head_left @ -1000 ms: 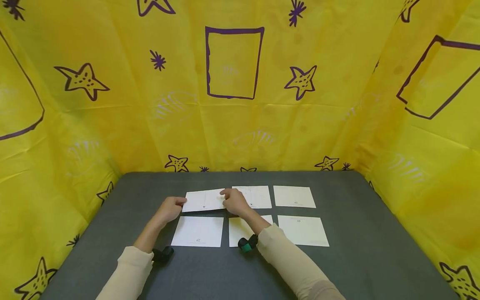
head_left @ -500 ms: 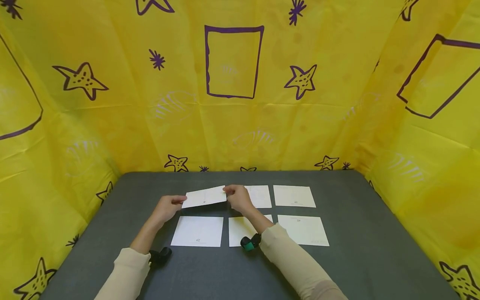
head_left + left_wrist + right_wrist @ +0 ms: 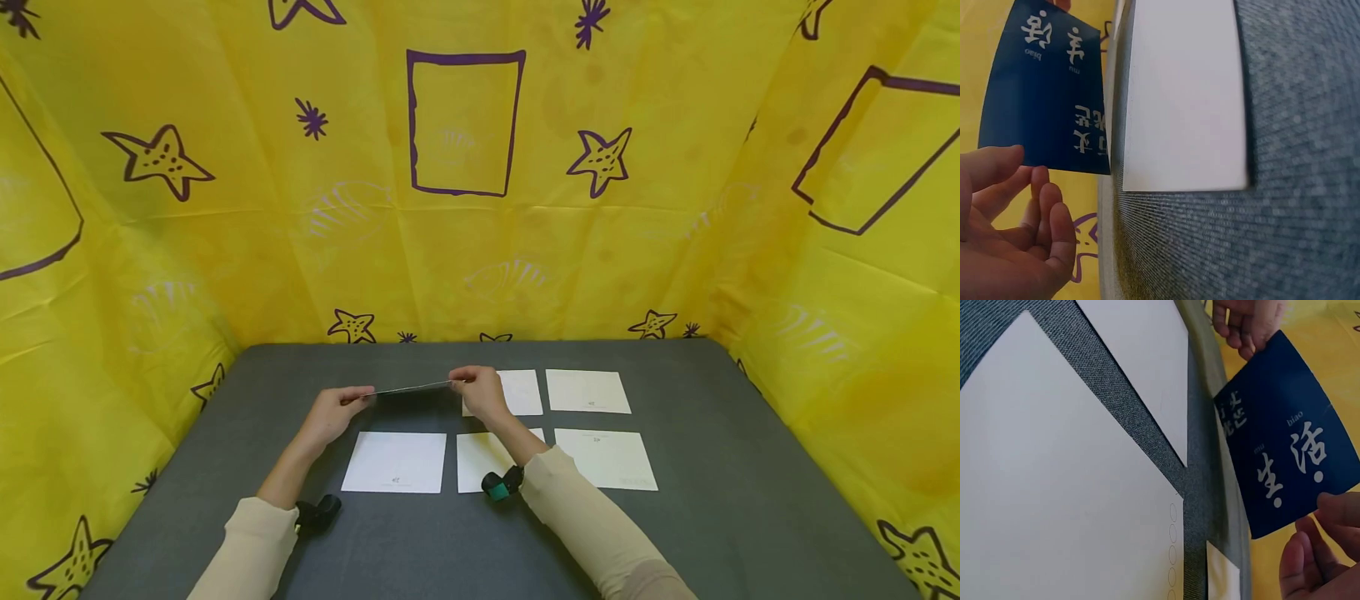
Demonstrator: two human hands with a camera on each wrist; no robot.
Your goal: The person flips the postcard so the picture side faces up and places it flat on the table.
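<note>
A postcard (image 3: pixel 412 388) is raised off the grey table and tipped nearly edge-on in the head view. My left hand (image 3: pixel 335 414) pinches its left end between thumb and fingers, and my right hand (image 3: pixel 482 393) pinches the right end. Both wrist views show its dark blue face (image 3: pixel 1041 100) with white Chinese characters and small pinyin. Directly in front of it lies a white card (image 3: pixel 395 462), flat on the table. Partly under my right hand and forearm are two more white cards, one in the back row (image 3: pixel 522 392) and one in the front row (image 3: pixel 480 462).
At the right lie two further white cards, one behind (image 3: pixel 588 392) and one in front (image 3: pixel 606 460). The grey table (image 3: pixel 420 550) is walled on three sides by a yellow cloth (image 3: pixel 465 275) with purple starfish drawings. A dark camera (image 3: pixel 318 512) sits on the left wrist.
The postcard has come up from lying tilted with its white side showing. It has turned until only its thin edge shows in the head view. Both hands keep hold of its ends.
</note>
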